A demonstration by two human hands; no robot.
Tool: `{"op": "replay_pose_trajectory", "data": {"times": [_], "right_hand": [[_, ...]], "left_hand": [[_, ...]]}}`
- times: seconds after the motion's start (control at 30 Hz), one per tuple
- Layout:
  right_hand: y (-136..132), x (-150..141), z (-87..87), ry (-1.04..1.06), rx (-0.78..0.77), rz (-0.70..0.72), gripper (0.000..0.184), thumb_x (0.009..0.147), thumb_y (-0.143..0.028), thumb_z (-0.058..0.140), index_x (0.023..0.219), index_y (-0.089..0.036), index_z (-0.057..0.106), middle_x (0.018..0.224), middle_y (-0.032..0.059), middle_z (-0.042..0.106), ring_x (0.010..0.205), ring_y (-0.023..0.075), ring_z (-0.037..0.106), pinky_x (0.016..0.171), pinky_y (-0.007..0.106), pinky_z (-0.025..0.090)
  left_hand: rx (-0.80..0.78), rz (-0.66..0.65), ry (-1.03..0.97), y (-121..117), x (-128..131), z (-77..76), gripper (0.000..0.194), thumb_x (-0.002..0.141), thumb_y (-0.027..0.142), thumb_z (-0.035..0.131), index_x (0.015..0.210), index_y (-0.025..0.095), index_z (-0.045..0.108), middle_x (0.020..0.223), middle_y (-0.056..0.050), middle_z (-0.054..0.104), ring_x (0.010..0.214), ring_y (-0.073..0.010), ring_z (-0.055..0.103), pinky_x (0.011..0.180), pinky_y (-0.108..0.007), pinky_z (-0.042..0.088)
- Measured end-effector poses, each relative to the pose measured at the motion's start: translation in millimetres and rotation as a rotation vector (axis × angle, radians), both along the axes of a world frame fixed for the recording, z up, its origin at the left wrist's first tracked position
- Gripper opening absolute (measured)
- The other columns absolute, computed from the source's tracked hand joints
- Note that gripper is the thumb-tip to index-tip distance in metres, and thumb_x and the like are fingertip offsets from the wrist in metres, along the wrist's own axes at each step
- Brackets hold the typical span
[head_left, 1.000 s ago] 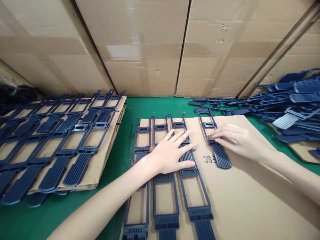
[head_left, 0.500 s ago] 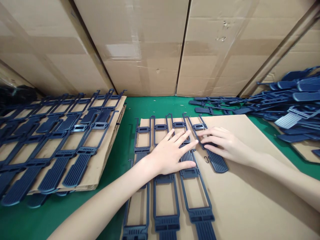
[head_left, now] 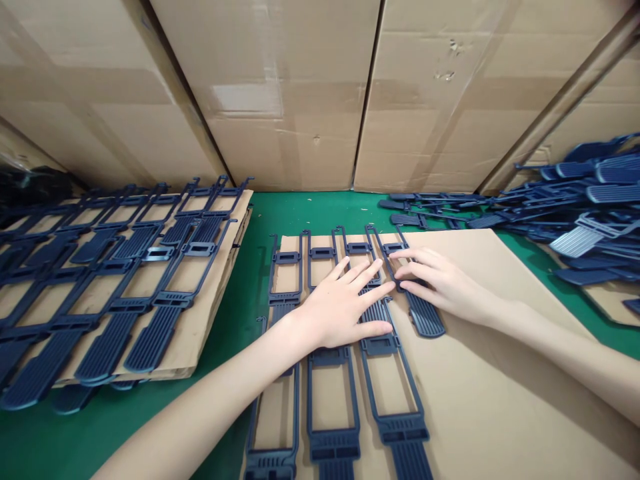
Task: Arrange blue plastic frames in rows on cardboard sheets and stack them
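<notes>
Dark blue plastic frames with ribbed paddle ends lie in two rows on a cardboard sheet. My left hand rests palm down across the middle of them, fingers spread, hiding parts of several. Below it, one frame points its paddle toward me. My right hand is on the rightmost frame of the far row, whose ribbed paddle sticks out under the fingers. Those fingers are slightly bent and apart, touching the frame from above without wrapping round it.
On the left, a cardboard stack carries rows of similar frames. A loose heap of the same parts lies at the right. Large cardboard boxes stand along the back of the green table.
My right hand has slid the rightmost frame a little left and away from me, closer to its neighbour. A small dark hook beside it no longer shows. My left hand has stayed in place.
</notes>
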State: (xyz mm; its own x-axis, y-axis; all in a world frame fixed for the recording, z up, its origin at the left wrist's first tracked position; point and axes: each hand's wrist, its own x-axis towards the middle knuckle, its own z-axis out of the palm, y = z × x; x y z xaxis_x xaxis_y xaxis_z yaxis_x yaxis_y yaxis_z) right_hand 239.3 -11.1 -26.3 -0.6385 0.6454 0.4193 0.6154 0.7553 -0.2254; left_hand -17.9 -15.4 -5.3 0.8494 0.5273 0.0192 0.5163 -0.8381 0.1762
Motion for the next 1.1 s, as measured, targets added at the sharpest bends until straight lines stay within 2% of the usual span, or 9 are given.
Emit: {"op": "replay_pose_trajectory", "data": {"times": [0.13, 0.3, 0.37, 0.43, 0.53, 0.73, 0.9, 1.1], "right_hand": [[6.7, 3.1, 11.2, -0.084, 0.095, -0.036, 0.014, 0.096, -0.028, 0.051, 0.099, -0.021, 0.063, 0.127, 0.0121, 0.059, 0.116, 0.0268, 0.057, 0.094, 0.045, 0.049], [40.1, 25.0, 24.3, -0.151, 0.140, -0.213, 0.026, 0.097, -0.028, 0.041, 0.098, -0.019, 0.065, 0.107, 0.0104, 0.068, 0.104, 0.0267, 0.062, 0.091, 0.042, 0.049], [61.5, 41.9, 21.3, -0.250, 0.091, -0.354, 0.030, 0.096, -0.028, 0.039, 0.100, -0.017, 0.066, 0.108, 0.0118, 0.068, 0.102, 0.0286, 0.062, 0.089, 0.043, 0.048], [83.7, 59.1, 15.3, -0.349, -0.030, -0.531, 0.031, 0.093, -0.033, 0.042, 0.102, -0.017, 0.067, 0.107, 0.0120, 0.069, 0.101, 0.0301, 0.063, 0.084, 0.041, 0.049], [111.6, 75.7, 6.7, -0.410, -0.192, -0.647, 0.031, 0.091, -0.040, 0.045, 0.099, -0.020, 0.068, 0.098, 0.0073, 0.072, 0.090, 0.0267, 0.066, 0.072, 0.035, 0.048], [135.5, 73.5, 0.0, -0.430, -0.235, -0.679, 0.032, 0.084, -0.045, 0.058, 0.103, -0.021, 0.065, 0.089, 0.0041, 0.073, 0.085, 0.0252, 0.066, 0.060, 0.031, 0.042], [136.7, 72.1, -1.6, -0.427, -0.242, -0.644, 0.027, 0.085, -0.039, 0.056, 0.105, -0.021, 0.063, 0.084, 0.0023, 0.072, 0.081, 0.0224, 0.065, 0.058, 0.029, 0.040], [135.0, 75.6, -4.7, -0.418, -0.190, -0.609, 0.031, 0.088, -0.040, 0.052, 0.108, -0.019, 0.062, 0.087, 0.0056, 0.071, 0.078, 0.0231, 0.065, 0.060, 0.030, 0.041]], "left_hand": [[-0.005, 0.002, 0.016, -0.5, 0.2, 1.3, 0.071, 0.095, 0.065, 0.036, 0.151, 0.023, 0.033, 0.162, -0.012, 0.013, 0.150, -0.0285, 0.010, 0.121, -0.051, 0.005], [-0.008, 0.000, -0.001, -0.7, -0.3, 0.8, 0.069, 0.095, 0.065, 0.037, 0.151, 0.024, 0.034, 0.162, -0.011, 0.012, 0.150, -0.0290, 0.012, 0.121, -0.052, 0.006], [-0.011, 0.000, -0.003, -0.4, -0.8, 0.5, 0.069, 0.095, 0.065, 0.036, 0.151, 0.024, 0.034, 0.162, -0.011, 0.012, 0.150, -0.0288, 0.011, 0.121, -0.052, 0.006], [-0.011, 0.000, -0.004, -0.3, -1.2, 0.6, 0.069, 0.095, 0.065, 0.036, 0.151, 0.024, 0.034, 0.162, -0.011, 0.013, 0.150, -0.0291, 0.011, 0.121, -0.052, 0.006], [-0.017, 0.001, 0.000, -0.5, -1.2, 1.5, 0.069, 0.095, 0.064, 0.037, 0.150, 0.022, 0.035, 0.161, -0.013, 0.014, 0.150, -0.0299, 0.012, 0.121, -0.052, 0.006], [-0.024, -0.001, 0.019, -0.7, 0.3, 3.6, 0.069, 0.096, 0.063, 0.036, 0.151, 0.022, 0.033, 0.162, -0.014, 0.012, 0.150, -0.0290, 0.009, 0.121, -0.053, 0.006], [-0.020, -0.003, 0.021, -0.6, 0.0, 3.4, 0.069, 0.096, 0.063, 0.036, 0.151, 0.022, 0.033, 0.161, -0.015, 0.012, 0.150, -0.0290, 0.009, 0.120, -0.053, 0.006], [-0.023, -0.005, 0.017, -1.1, -0.4, 3.1, 0.069, 0.096, 0.063, 0.037, 0.151, 0.022, 0.034, 0.161, -0.015, 0.012, 0.150, -0.0293, 0.010, 0.120, -0.054, 0.006]]}}
